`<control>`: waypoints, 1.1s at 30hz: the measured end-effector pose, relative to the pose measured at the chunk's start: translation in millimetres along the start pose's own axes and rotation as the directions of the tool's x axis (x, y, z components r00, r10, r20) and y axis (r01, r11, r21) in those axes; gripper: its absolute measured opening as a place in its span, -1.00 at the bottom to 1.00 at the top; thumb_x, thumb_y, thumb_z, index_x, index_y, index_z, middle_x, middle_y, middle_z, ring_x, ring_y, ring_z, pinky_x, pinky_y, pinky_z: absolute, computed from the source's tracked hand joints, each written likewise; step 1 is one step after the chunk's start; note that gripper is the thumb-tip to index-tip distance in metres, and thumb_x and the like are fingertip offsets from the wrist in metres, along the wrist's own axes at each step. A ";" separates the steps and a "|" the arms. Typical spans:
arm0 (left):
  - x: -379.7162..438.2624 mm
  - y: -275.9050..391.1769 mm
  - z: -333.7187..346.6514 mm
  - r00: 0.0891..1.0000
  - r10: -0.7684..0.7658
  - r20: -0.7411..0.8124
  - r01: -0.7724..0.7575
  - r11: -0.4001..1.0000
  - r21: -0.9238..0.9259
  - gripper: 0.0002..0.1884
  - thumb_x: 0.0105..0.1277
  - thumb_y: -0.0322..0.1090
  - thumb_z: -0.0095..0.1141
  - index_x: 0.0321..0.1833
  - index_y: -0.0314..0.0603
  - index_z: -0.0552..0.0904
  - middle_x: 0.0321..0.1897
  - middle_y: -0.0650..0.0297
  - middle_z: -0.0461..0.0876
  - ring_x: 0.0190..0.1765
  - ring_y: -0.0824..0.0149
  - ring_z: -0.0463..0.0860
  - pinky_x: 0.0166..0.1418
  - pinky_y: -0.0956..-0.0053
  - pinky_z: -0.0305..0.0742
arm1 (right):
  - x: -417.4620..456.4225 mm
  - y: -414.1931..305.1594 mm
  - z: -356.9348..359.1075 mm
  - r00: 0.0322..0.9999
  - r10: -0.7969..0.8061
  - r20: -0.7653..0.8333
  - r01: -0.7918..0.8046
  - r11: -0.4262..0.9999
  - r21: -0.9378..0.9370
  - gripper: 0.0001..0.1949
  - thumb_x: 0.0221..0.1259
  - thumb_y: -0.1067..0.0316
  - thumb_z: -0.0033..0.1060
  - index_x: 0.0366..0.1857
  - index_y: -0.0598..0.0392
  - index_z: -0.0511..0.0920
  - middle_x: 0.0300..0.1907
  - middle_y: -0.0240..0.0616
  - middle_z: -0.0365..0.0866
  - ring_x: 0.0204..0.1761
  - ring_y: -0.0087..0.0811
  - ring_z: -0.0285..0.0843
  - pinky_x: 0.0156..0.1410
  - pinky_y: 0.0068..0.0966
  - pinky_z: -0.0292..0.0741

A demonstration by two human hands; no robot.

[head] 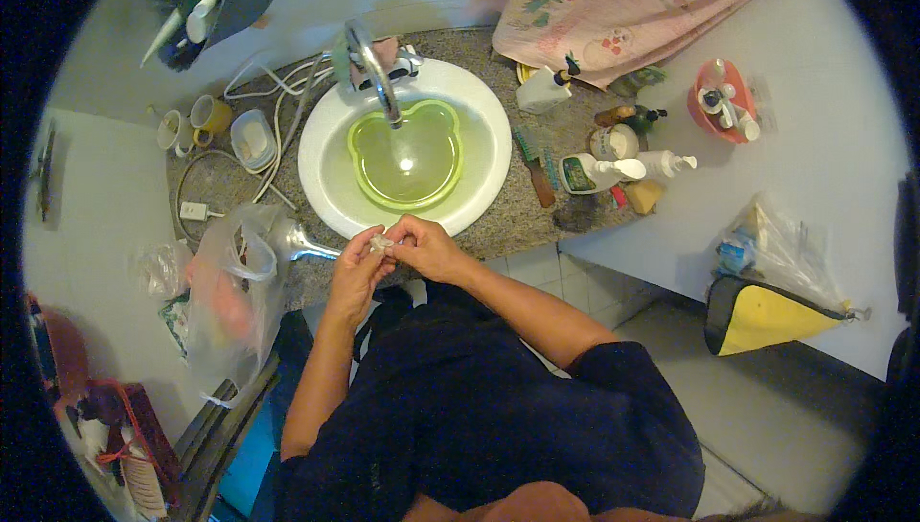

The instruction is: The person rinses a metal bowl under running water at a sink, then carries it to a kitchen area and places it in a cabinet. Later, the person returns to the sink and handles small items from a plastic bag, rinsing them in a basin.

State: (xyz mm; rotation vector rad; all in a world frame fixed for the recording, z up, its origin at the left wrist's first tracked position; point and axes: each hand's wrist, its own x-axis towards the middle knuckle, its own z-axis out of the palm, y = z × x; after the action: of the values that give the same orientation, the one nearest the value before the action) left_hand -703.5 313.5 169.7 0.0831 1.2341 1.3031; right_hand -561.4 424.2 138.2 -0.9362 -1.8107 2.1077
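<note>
My left hand (356, 274) and my right hand (430, 249) meet at the front rim of a white oval washbasin (316, 184). Pinched between the fingertips of both is a small crumpled whitish piece (379, 242), perhaps thin plastic; its exact kind is too small to tell. Inside the washbasin rests a lime-green plastic basin (406, 162) with a lobed rim, holding water. Over it curves a chrome gooseneck faucet (377, 69). Beside my left hand, the silvery handle of a shower head (305, 243) lies on the granite counter.
A transparent plastic bag (241, 292) with reddish contents hangs over the counter's left part. White hoses (284, 119), mugs (210, 116) and a plastic container (253, 137) stand left. A scrub brush (537, 173), pump bottles (544, 90) and a yellow sponge (645, 196) are right.
</note>
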 end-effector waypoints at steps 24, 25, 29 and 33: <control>8.5 7.4 17.5 0.977 0.058 -0.207 -0.047 0.997 0.059 -0.61 0.44 -0.45 0.15 0.31 -0.20 0.51 -0.12 0.20 0.67 -0.19 0.37 0.74 -0.10 0.51 0.68 | 15.9 -24.6 -26.4 0.994 -0.105 -0.027 0.100 0.986 -0.133 -0.71 0.23 0.46 0.31 0.04 0.13 0.65 -0.09 -0.28 0.59 -0.16 -0.44 0.60 -0.03 -0.54 0.58; 7.3 10.6 19.1 0.980 0.072 -0.186 -0.062 0.996 0.061 -0.60 0.44 -0.45 0.15 0.32 -0.20 0.51 -0.12 0.19 0.67 -0.18 0.36 0.74 -0.09 0.52 0.68 | 16.8 -19.3 -22.1 0.994 -0.102 -0.036 0.102 0.995 0.017 -0.72 0.22 0.47 0.31 0.01 0.14 0.65 -0.09 -0.27 0.57 -0.19 -0.49 0.56 -0.05 -0.55 0.56; 8.7 -0.1 4.1 0.985 0.119 -0.123 -0.115 0.993 0.034 -0.53 0.41 -0.48 0.18 0.37 -0.25 0.46 -0.03 0.17 0.68 -0.13 0.38 0.74 -0.07 0.53 0.67 | 15.0 -15.0 -18.9 0.992 -0.119 -0.036 0.115 0.990 -0.082 -0.77 0.20 0.48 0.32 -0.06 0.15 0.66 -0.09 -0.27 0.57 -0.20 -0.53 0.55 -0.10 -0.58 0.53; 5.9 -6.7 -0.1 0.977 0.214 -0.021 -0.213 0.976 0.034 -0.41 0.38 -0.54 0.19 0.47 -0.32 0.37 0.09 0.15 0.66 -0.03 0.39 0.72 0.00 0.56 0.64 | 15.4 -15.0 -17.3 0.973 -0.225 -0.052 0.214 0.963 -0.163 -0.80 0.19 0.49 0.35 -0.11 0.15 0.66 -0.17 -0.29 0.61 -0.24 -0.54 0.55 -0.13 -0.59 0.52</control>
State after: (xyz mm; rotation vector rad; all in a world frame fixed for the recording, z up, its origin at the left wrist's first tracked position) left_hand -700.4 315.5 161.6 0.2284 1.2938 1.4733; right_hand -566.9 449.9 146.6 -0.7907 -1.9666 1.8005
